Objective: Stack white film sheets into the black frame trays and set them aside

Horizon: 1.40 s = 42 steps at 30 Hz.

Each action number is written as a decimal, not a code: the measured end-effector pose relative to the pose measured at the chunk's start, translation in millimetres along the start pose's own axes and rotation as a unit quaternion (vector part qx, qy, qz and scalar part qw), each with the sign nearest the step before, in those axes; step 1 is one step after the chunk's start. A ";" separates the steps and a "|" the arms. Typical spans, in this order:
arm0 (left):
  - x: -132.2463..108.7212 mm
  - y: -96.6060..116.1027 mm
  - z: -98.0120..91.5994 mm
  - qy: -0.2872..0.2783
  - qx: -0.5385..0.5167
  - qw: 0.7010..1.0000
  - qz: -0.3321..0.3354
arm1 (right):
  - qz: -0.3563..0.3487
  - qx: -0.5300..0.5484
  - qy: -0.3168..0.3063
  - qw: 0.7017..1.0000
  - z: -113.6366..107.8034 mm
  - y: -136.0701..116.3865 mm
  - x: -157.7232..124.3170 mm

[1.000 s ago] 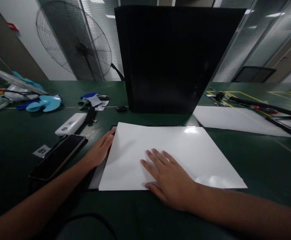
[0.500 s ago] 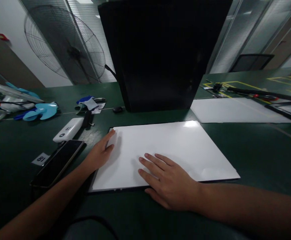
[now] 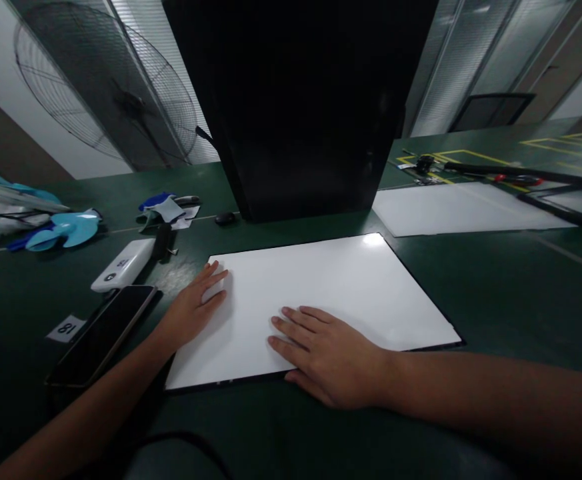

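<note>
A white sheet (image 3: 331, 287) lies flat on a thin black-edged panel on the green table (image 3: 495, 293) in front of me. My left hand (image 3: 193, 308) rests open on the sheet's left edge, fingers stretched toward the far corner. My right hand (image 3: 328, 353) lies flat and open on the sheet's near edge, fingers spread and pointing left. Neither hand holds anything.
A tall black stack of panels (image 3: 301, 107) stands just behind the sheet. To the left lie a dark phone (image 3: 103, 333), a white power bank (image 3: 121, 265), a number tag (image 3: 65, 328) and blue fan blades (image 3: 63, 230). Another white sheet (image 3: 461, 208) and tools lie far right. A standing fan (image 3: 105, 87) is behind.
The white sheet has settled squarely onto the black-edged panel, whose dark border now shows around it. Both hands stay flat on it; my view has swung slightly to the right.
</note>
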<state>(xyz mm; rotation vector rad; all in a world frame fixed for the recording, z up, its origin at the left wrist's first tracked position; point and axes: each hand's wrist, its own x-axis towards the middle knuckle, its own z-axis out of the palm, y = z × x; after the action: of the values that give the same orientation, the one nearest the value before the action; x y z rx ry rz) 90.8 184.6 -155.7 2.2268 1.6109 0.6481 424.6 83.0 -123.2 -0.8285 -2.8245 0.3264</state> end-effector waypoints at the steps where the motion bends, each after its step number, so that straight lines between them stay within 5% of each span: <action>1: -0.1 1.2 -0.2 -0.002 0.013 1.000 0.005 | 0.000 -0.001 -0.004 1.000 0.1 0.2 -0.1; 42: -1.5 5.1 2.1 -0.023 0.114 0.992 0.054 | -0.018 -0.026 0.001 1.000 -2.3 0.9 -0.3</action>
<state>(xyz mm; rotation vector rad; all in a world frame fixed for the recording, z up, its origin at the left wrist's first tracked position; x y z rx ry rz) 95.6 181.6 -155.2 2.4865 1.6236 0.4558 425.9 83.9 -121.2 -0.7876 -2.8525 0.2487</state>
